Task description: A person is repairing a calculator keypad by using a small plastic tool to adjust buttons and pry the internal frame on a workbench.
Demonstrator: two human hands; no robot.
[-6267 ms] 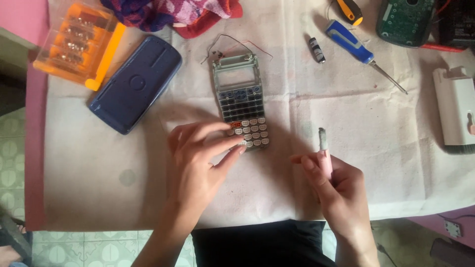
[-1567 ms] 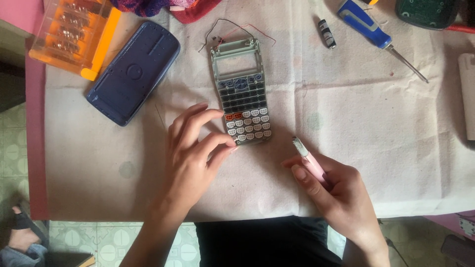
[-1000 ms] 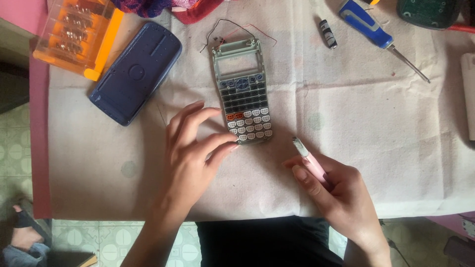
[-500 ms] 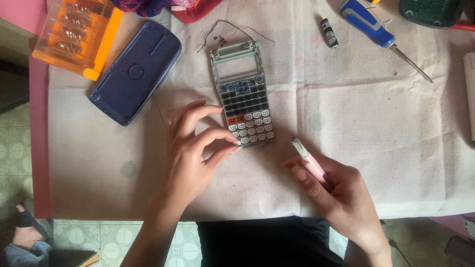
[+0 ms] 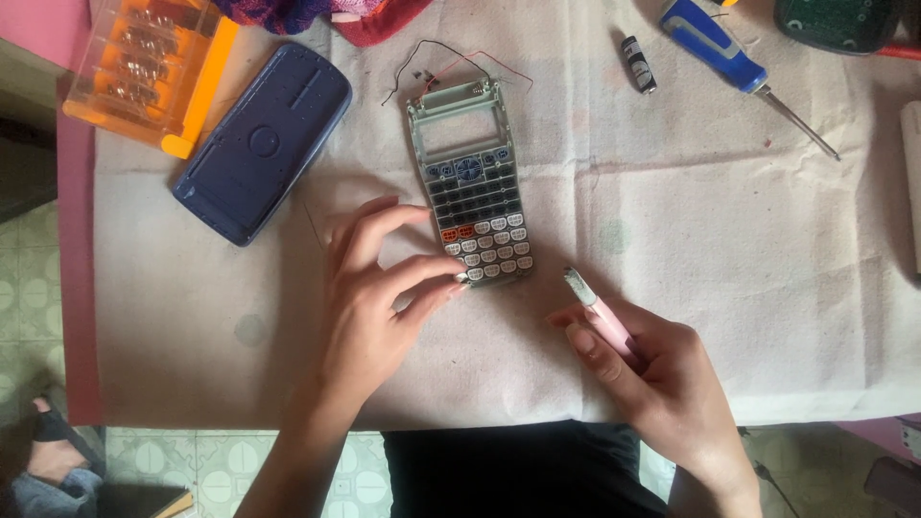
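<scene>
Head view. The calculator point(image 5: 475, 187) lies face up on the white cloth point(image 5: 729, 288), its screen window an empty frame and loose wires point(image 5: 451, 62) trailing from its top edge. It serves as the landmark for everything below.

Left hand point(image 5: 369, 307): at the lower left corner of the calculator. Thumb and forefinger are pinched together on the bottom row of keys, at what looks like a single small key cap; whether they grip it or only press it cannot be told. Compared with the picture six seconds back, the fingers have gathered from a flat spread over the keypad into this fine pinch. Over the last second and a half the hand has hardly moved.

Right hand point(image 5: 652, 379): below and right of the calculator, apart from it. Its fingers are closed around a pink pen-shaped tool point(image 5: 600, 312), tip pointing up and left toward the keypad. The tool stood nearly upright six seconds ago; it now leans toward the calculator.

Judgement: the work has settled on the bottom key row, with the tool held ready but not applied.

Also present: a blue back cover point(image 5: 264, 144) left of the calculator, an orange bit case point(image 5: 149, 72) further left, and a blue screwdriver point(image 5: 729, 62) at upper right.
</scene>
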